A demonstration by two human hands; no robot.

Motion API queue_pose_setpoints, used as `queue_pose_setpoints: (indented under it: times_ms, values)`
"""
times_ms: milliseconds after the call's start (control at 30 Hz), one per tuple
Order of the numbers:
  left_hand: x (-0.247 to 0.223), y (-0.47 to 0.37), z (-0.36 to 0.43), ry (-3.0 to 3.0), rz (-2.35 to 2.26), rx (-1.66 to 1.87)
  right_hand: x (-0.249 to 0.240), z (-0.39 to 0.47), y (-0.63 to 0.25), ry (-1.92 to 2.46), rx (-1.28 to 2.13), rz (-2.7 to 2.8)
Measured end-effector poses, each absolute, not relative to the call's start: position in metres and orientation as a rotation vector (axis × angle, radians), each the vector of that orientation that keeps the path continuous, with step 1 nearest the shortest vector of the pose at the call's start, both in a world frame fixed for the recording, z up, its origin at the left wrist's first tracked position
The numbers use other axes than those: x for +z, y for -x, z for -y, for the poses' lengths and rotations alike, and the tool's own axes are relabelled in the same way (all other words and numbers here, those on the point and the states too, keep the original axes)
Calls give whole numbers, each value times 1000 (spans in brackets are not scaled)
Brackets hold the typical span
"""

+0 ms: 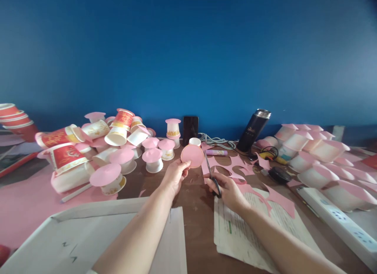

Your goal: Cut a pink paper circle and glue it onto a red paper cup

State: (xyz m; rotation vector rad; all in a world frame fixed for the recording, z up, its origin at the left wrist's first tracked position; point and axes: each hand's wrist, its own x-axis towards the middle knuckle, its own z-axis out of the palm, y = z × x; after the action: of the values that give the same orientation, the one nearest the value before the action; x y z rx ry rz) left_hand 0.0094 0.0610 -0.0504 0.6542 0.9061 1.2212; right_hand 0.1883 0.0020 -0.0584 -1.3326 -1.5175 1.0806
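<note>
A round pink paper disc (pixel 193 155) is pinched at its lower edge by my left hand (pixel 176 175), its flat face toward me. My right hand (pixel 225 189) grips black-handled scissors (pixel 212 173), the blades pointing up just right of the disc. Directly behind the disc shows the rim of a white paper cup (pixel 194 141); whether the two touch, I cannot tell. Pink paper scraps (pixel 235 170) with round cut-outs lie beyond my right hand. To the left, several paper cups carry pink discs, one of them upright (pixel 152 158).
A phone (pixel 190 129) and a dark bottle (pixel 253 129) lean at the blue wall. Piled cups with pink paper (pixel 318 164) and a power strip (pixel 338 219) stand right. A purple glue stick (pixel 216 152) lies centrally; a white box lid (pixel 73 238) and printed sheets (pixel 235 234) are nearer me.
</note>
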Motion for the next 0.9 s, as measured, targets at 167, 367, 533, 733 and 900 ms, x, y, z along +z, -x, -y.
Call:
queue_pose_setpoints:
  times_ms: [167, 367, 533, 733, 900]
  values:
    - [-53, -9, -62, -684, -908, 1243, -49, 0, -185, 1350, 1099, 1494]
    - [-55, -8, -65, -712, -921, 1247, -48, 1, -185, 1357, 1142, 1438]
    - [-53, -6, -65, -803, -928, 1227, -47, 1, -185, 1344, 1151, 1431]
    - [-50, -5, -62, -822, -913, 1217, -47, 0, -185, 1288, 1177, 1405]
    - [-51, -6, -62, -811, -909, 1216, -47, 0, -188, 1241, 1215, 1370]
